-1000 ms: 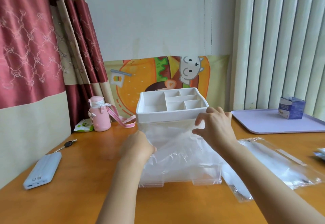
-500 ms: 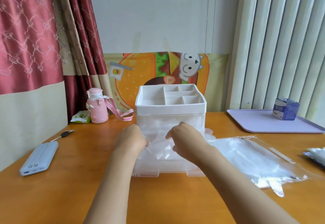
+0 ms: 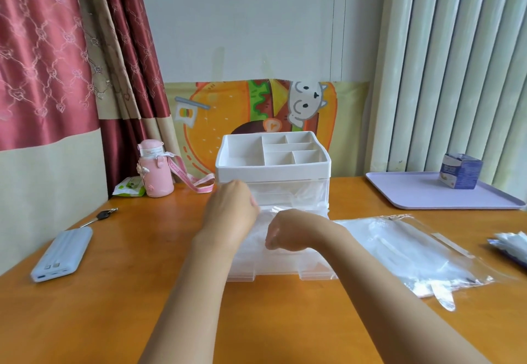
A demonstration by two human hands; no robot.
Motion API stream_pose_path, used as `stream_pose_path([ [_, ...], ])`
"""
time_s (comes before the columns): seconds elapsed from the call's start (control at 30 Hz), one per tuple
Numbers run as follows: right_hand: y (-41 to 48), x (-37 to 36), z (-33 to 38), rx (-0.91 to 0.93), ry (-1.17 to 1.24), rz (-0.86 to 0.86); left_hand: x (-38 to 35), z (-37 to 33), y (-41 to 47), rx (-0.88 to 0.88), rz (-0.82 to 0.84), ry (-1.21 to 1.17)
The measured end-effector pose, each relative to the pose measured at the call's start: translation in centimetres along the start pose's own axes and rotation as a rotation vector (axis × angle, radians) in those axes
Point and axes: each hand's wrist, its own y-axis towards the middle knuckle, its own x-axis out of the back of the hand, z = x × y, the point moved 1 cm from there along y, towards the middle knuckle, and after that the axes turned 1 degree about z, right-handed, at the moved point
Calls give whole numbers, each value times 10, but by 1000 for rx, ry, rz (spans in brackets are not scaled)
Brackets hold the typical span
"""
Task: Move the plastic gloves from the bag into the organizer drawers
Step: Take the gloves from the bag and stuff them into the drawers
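Plastic gloves point(image 3: 285, 207): crumpled clear film bunched between the two sets of fingers, at the organizer's open front.
Left hand point(image 3: 231, 215): back toward the camera, fingers curled forward into the film; whether they grip it cannot be told.
Right hand point(image 3: 295, 231): fingers curled down, tips pinching the film.
Organizer point(image 3: 273, 171): white divided top just beyond the fingers.
Drawer point(image 3: 285, 268): clear, standing out below both hands.
Bag point(image 3: 413, 249): flat and clear, just right of the right fingers, more gloves inside.
Power bank point(image 3: 61, 252): well left of the left fingers.
Lilac tray point(image 3: 422, 196): far right, beyond the bag.
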Motion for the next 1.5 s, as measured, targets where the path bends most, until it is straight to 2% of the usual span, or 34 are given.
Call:
stream_pose_path([
  [0.17, 8, -2, -2, -33, 8, -161, -29, 0, -2, -71, 366, 49],
  [0.27, 13, -9, -6, -53, 70, -319, -43, 3, -1, -58, 495, 70],
  [0.33, 16, -12, -7, -88, 102, -326, -49, 3, 0, -33, 547, 63],
  [0.53, 10, -10, -10, -231, 195, -266, -48, 6, 7, 84, 480, 63],
  [0.6, 10, -15, -10, -264, 164, -197, -49, 8, 7, 116, 463, 97],
  [0.73, 15, -20, -10, -364, 6, -83, -55, 8, 7, 161, 551, 175],
  [0.87, 18, -19, -12, -390, 29, 49, -56, 5, 8, 160, 591, 185],
  [1.0, 13, -9, -15, -332, 84, 112, -55, 3, 9, 155, 555, 149],
  [1.33, 16, 5, -12, -219, -184, 224, -60, 15, 15, 102, 635, 164],
  [1.5, -4, 17, -25, -117, -213, 175, -44, 11, 11, 111, 622, 133],
])
